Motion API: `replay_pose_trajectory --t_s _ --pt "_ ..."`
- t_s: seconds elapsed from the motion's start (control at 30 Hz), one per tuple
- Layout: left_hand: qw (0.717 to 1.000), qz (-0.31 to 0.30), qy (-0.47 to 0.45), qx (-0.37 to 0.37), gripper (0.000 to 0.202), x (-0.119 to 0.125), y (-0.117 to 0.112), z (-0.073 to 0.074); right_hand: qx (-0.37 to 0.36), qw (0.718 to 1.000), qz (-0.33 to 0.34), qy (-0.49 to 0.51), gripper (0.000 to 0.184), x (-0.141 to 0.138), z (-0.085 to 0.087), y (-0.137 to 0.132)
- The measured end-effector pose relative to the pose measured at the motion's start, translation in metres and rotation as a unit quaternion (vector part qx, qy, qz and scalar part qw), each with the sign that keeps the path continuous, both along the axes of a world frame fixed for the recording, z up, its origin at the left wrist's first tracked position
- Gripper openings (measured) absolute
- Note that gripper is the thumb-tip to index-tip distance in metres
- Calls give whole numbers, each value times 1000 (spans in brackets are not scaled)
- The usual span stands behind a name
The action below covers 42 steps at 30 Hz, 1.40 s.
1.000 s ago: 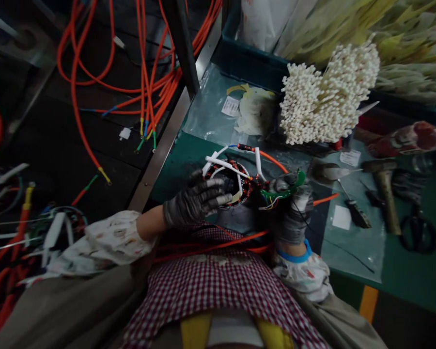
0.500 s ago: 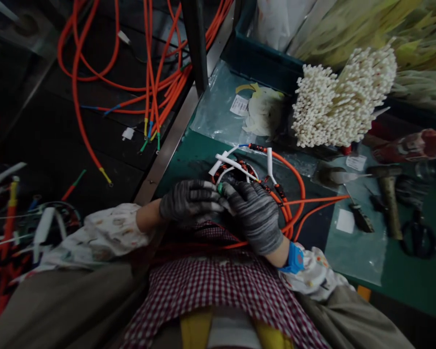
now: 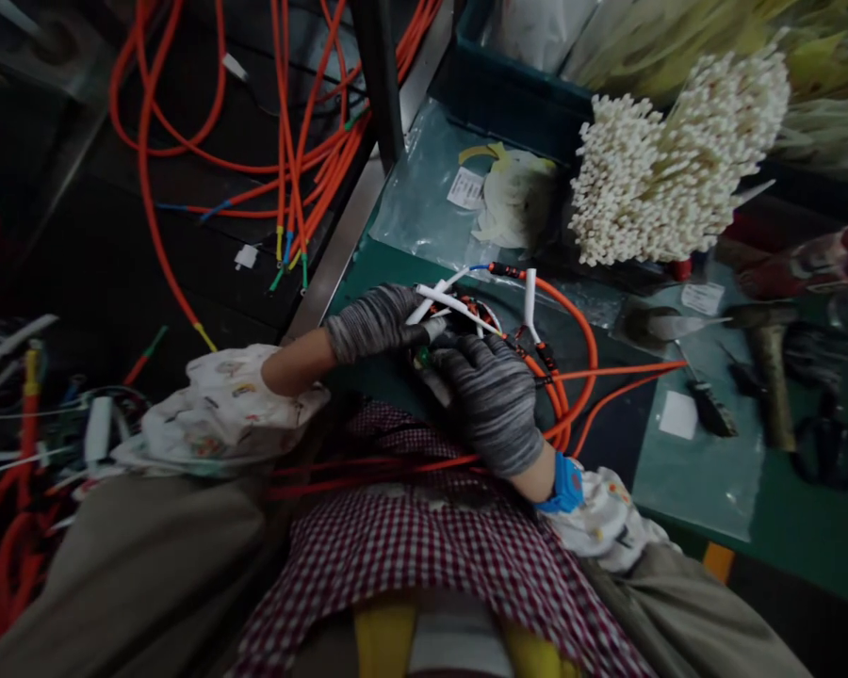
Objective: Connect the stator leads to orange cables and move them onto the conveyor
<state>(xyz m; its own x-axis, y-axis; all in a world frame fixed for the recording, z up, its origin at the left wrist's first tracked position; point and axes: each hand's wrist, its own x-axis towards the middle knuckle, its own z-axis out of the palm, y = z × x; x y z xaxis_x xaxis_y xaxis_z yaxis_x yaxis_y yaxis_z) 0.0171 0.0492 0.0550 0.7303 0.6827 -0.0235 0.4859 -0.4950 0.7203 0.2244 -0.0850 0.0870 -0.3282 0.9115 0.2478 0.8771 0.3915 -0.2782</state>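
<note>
Wiring (image 3: 479,307) on or just above green table (image 3: 820,527); apparently a two-handed arranging step, next calling for steady fingertip control. Left hand (image 3: 378,322) bent-fingered beside white sleeve (image 3: 447,299), right hand (image 3: 495,400) curled over half-hidden green part (image 3: 422,357); grip impossible to tell on either. Beyond, yellowish strands (image 3: 812,66) and white plastic (image 3: 527,38) in dark bin (image 3: 513,94).

Left hand (image 3: 378,325) and right hand (image 3: 496,400) curl beside white tubing (image 3: 447,299).

Lighting is dim. The green-topped workbench (image 3: 820,532) carries a metal strip (image 3: 339,250) along its left edge, where a dark upright post (image 3: 378,80) stands. Left of the strip lies a dark surface (image 3: 91,292).
</note>
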Motion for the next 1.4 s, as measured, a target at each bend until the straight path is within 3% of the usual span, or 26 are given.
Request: replay_pose_trajectory --t_s 0.17,0.33,0.43,0.63,0.77,0.87,0.97,1.13,1.27,1.4 --pt "999 0 1 53 34 -13 -35 13 -20 1000 5 -1 21 -3 3 -18" --pt "991 5 -37 130 57 -17 -68 19 21 1000 -1 16 16 -2 -3 -34" --pt "990 6 -47 136 63 -18 -76 19 52 998 3 33 17 1 -12 -41" --pt "986 13 -67 150 74 -20 -83 20 21 999 46 5 31 8 -16 -47" --pt "980 -16 -73 183 77 -20 -82 23 69 994 79 21 30 16 -17 -48" --pt "982 -22 -71 173 80 -20 -83 26 79 993 87 20 31 19 -22 -50" --pt "986 -10 -79 147 86 -22 -86 24 29 996 79 -3 35 16 -23 -53" --pt "994 -26 -85 69 115 -24 -89 10 32 999 43 -6 36 4 -15 -55" --pt "993 -33 -112 35 98 -24 -89 3 62 996 56 17 32 11 -9 -58" --pt "993 -53 -101 43 83 -17 -93 8 116 990 45 64 35 35 -4 -63"
